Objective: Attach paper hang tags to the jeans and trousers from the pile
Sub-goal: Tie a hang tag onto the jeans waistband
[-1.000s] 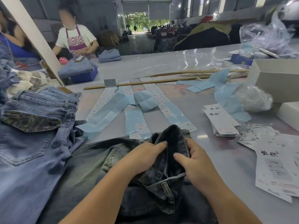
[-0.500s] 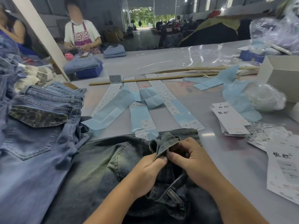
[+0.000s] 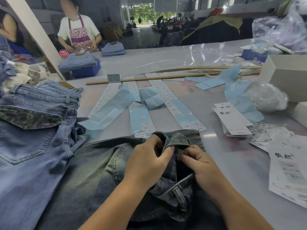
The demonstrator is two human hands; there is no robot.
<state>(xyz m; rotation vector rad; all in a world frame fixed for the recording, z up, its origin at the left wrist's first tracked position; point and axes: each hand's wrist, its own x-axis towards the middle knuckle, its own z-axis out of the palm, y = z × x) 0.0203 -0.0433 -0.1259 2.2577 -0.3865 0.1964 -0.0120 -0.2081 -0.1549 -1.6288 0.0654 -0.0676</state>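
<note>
A worker's two hands bunch up the waistband of a pair of dark washed jeans [image 3: 93,171] spread on the grey worktop [image 3: 207,105] directly in front of the camera. The left hand [image 3: 146,165] pinches a fold of denim between thumb and curled fingers, and the right hand [image 3: 202,165] pinches the facing fold just beside it, thumb pressed to the cloth. The fabric is gathered and lifted between them, most likely to expose a belt loop or an inner label where a tag can be fixed.

Within the right hand's reach lies a stack of white paper hang tags [image 3: 232,120], their strings tangled alongside, while strips of printed labels on blue backing [image 3: 137,117] fan out just beyond the jeans. A lighter blue pair [image 3: 33,130] lies at the left, its far edge cut off by the frame.

No tag or fastener shows in either hand, and the fingers hide the exact spot being worked. The print on the tags and labels is too small to read. At the far end, a person in an apron [image 3: 78,30] handles folded garments.
</note>
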